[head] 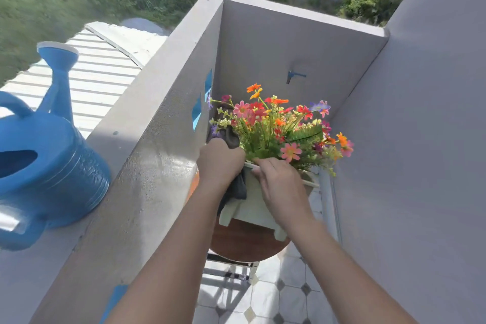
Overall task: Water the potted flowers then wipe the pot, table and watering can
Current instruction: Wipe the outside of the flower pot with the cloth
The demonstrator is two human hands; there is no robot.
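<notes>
Standing upright on the round worktop (247,242), the pot (252,205) is gripped at its rim by the right hand (281,187); a dark cloth (236,187) is clutched in the left hand (221,160), with the watering can (44,166) set apart on the ledge (147,166), spout up.

Single head-worn view is looking steeply down and forward from just above the flower pot (252,205), close in. It is taking in the parapet ledge (147,166) left of the pot; edges are appearing somewhat distorted.
</notes>
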